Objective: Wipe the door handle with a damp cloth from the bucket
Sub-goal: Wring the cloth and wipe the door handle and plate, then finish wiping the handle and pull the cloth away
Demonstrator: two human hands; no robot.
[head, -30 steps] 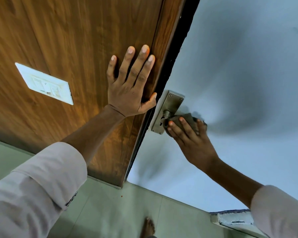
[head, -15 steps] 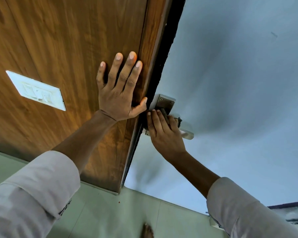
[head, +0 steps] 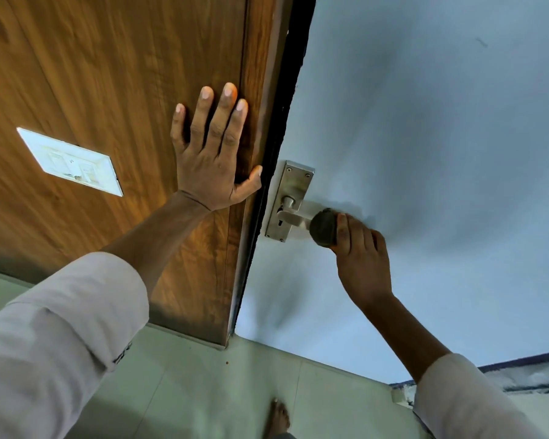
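Observation:
A steel lever door handle (head: 293, 217) on a steel backplate (head: 290, 188) is fixed to the pale blue door (head: 425, 137). My right hand (head: 362, 251) is wrapped around the lever's outer end with a bunched dark grey cloth (head: 323, 228) in its grip; the cloth covers the lever's tip. My left hand (head: 213, 156) lies flat, fingers spread, on the brown wooden panel (head: 108, 74) just left of the door edge. No bucket is in view.
A white switch plate (head: 72, 161) is set into the wooden panel at the left. Pale floor tiles (head: 203, 391) run below, with my bare foot (head: 278, 418) at the bottom. A white ledge (head: 533, 378) shows at the lower right.
My right hand with the cloth slid from the backplate outward along the lever to its tip. My left hand stayed flat on the wooden panel.

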